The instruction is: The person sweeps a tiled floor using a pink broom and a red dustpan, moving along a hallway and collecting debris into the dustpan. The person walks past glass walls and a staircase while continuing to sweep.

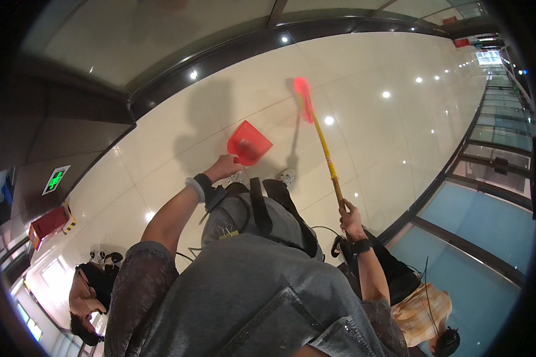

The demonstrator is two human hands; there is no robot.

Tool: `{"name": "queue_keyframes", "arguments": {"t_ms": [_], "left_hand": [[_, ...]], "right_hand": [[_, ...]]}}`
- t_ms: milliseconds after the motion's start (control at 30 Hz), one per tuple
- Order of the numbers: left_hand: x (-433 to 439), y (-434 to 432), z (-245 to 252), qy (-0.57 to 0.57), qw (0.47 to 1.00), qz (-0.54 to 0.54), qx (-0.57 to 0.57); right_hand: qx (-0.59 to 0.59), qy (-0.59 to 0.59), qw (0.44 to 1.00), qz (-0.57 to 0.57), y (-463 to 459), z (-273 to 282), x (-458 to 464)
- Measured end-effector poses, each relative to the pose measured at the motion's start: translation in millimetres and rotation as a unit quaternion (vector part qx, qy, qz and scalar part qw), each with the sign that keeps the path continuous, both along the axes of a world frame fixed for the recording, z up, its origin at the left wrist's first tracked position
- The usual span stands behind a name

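My left hand point(225, 166) grips the red plastic dustpan point(253, 137) at its near edge, in front of my left shoe. Dark debris or a stain shows in the pan's middle. In my right hand point(351, 217) is the yellow-wrapped handle of a broom point(325, 149), held near its upper end. The broom's red head point(304, 99) is beyond the dustpan and to its right, slightly blurred, apart from the pan. Whether it touches the tiled floor point(375, 134) cannot be told.
A dark baseboard point(232, 58) and glass panels run along the far side. Two people are nearby, one at lower left point(87, 294), one at lower right point(422, 308). A red box point(49, 224) stands at the left. Glass partitions point(478, 214) line the right side.
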State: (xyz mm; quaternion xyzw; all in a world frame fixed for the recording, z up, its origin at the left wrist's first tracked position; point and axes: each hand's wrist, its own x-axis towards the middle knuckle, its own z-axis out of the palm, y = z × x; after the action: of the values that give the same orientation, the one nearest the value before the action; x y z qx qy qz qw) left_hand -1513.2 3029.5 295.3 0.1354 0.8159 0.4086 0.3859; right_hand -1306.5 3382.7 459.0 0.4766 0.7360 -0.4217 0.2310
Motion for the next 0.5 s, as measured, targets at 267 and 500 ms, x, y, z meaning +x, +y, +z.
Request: {"name": "queue_keyframes", "arguments": {"t_ms": [267,500], "left_hand": [[-6.1,178.7,52.0,0.017,0.998,-0.048,-0.024],[-7.3,151.1,52.3,-0.012,0.998,-0.056,-0.035]], "right_hand": [[0.031,0.054,0.996,0.058,118.6,10.8,-0.8],[-0.165,-0.083,0.975,0.123,89.0,36.9,29.5]]}}
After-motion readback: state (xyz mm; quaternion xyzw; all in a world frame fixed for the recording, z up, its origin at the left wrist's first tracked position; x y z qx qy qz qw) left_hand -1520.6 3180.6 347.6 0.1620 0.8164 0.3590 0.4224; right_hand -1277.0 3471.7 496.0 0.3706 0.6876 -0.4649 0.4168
